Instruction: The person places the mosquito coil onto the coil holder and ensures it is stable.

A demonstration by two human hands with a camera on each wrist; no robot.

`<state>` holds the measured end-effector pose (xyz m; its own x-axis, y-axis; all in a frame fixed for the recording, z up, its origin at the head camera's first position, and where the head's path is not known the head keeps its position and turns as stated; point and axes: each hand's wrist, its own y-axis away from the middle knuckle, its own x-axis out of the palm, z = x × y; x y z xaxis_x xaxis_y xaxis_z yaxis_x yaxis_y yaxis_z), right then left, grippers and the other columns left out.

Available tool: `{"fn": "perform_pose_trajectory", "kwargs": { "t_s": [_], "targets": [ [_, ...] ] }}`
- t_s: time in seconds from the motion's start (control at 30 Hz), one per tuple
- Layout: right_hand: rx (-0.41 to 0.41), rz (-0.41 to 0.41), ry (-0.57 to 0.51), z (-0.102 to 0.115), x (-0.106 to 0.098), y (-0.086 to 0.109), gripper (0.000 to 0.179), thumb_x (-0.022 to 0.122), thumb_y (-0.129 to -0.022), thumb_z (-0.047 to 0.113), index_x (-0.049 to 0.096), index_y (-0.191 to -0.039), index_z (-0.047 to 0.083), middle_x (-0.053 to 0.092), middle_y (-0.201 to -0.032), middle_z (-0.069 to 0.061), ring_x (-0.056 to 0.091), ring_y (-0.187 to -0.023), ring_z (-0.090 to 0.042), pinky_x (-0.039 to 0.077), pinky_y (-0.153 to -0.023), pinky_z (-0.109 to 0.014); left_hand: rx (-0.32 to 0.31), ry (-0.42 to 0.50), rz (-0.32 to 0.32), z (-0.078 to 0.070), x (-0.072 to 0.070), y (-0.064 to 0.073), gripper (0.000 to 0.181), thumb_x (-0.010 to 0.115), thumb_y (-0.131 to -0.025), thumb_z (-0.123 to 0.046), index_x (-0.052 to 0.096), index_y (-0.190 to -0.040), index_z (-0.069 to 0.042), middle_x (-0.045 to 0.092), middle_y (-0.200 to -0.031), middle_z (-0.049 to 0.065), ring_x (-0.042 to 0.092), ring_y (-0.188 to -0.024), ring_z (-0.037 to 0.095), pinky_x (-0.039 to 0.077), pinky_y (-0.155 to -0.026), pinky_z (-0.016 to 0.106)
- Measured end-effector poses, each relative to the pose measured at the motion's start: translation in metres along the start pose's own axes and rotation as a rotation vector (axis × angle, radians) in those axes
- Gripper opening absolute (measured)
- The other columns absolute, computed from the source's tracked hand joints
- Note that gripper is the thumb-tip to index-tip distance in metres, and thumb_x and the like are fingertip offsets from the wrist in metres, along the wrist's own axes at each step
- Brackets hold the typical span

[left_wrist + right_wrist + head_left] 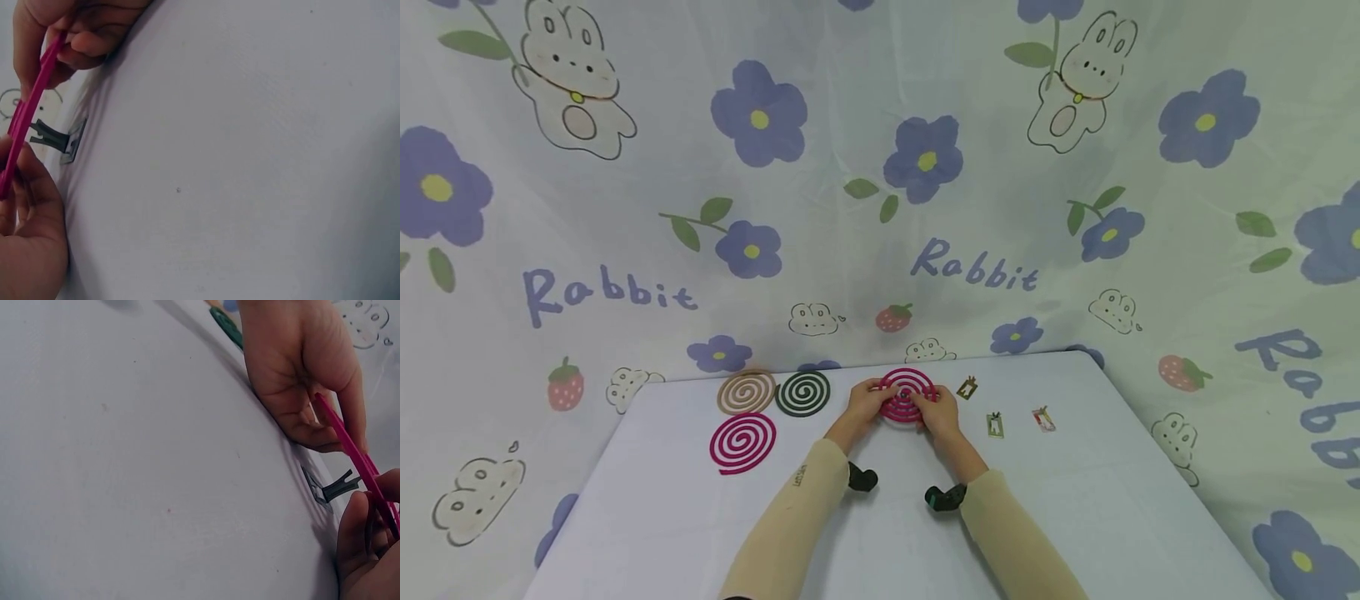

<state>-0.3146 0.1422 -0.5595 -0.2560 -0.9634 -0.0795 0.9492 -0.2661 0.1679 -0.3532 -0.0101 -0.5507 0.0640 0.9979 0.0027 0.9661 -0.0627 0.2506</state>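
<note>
A magenta mosquito coil (907, 375) is held between both hands near the table's far edge. My left hand (864, 402) pinches its left rim, and my right hand (942, 412) grips the right rim. Both thumbs lie over the coil's face. Between the hands, a small dark metal coil stand (53, 135) has its flat base on the table side and its forked prongs pointing at the underside of the coil. The right wrist view shows the same stand close to the coil's middle, with fingers of both hands curled beneath the rim.
To the left lie a tan coil (746, 392), a dark green coil (803, 393) and another magenta coil (742, 442). Three small metal stands, one brassy (967, 387), one pale (996, 425) and one reddish (1043, 419), lie right of the hands. A printed curtain (850, 250) hangs behind the white table (662, 517).
</note>
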Motion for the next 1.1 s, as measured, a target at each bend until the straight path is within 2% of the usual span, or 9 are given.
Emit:
{"fn": "perform_pose_trajectory", "kwargs": {
  "t_s": [0.3,0.67,0.87,1.1],
  "targets": [
    [0.026,-0.014,0.025,-0.008,-0.002,0.006,0.038,0.072,-0.089,0.020,0.054,-0.115,-0.001,0.066,-0.093,-0.016,0.051,-0.042,-0.013,0.046,-0.041,-0.024,-0.010,-0.012,0.015,0.013,0.000,0.001,0.039,0.075,-0.087,-0.018,0.061,-0.118,0.001,0.064,-0.104,0.012,0.059,-0.081,0.013,0.051,-0.067,0.023],
    [-0.029,-0.012,0.012,-0.004,0.001,-0.001,0.037,0.072,-0.088,0.019,0.054,-0.113,-0.001,0.066,-0.085,-0.015,0.050,-0.040,-0.013,0.045,-0.039,-0.024,0.047,-0.042,-0.021,0.006,0.000,-0.003,0.036,0.075,-0.086,-0.020,0.063,-0.114,0.000,0.065,-0.101,0.010,0.058,-0.081,0.013,0.050,-0.066,0.022],
    [-0.015,-0.008,0.011,-0.005,0.001,-0.002,0.037,0.072,-0.089,0.020,0.054,-0.113,-0.002,0.065,-0.086,-0.015,0.050,-0.041,-0.012,0.045,-0.040,-0.024,0.035,-0.046,-0.030,0.008,0.000,-0.004,0.035,0.075,-0.086,-0.020,0.064,-0.113,0.001,0.064,-0.102,0.011,0.058,-0.080,0.013,0.050,-0.066,0.022],
    [-0.023,-0.010,0.024,0.000,0.001,0.000,0.037,0.071,-0.089,0.020,0.055,-0.114,-0.002,0.065,-0.087,-0.014,0.051,-0.043,-0.012,0.046,-0.041,-0.023,0.032,-0.010,-0.024,0.007,0.001,-0.004,0.034,0.075,-0.087,-0.020,0.064,-0.112,0.001,0.065,-0.095,0.008,0.058,-0.076,0.010,0.049,-0.064,0.021]
  ]
}}
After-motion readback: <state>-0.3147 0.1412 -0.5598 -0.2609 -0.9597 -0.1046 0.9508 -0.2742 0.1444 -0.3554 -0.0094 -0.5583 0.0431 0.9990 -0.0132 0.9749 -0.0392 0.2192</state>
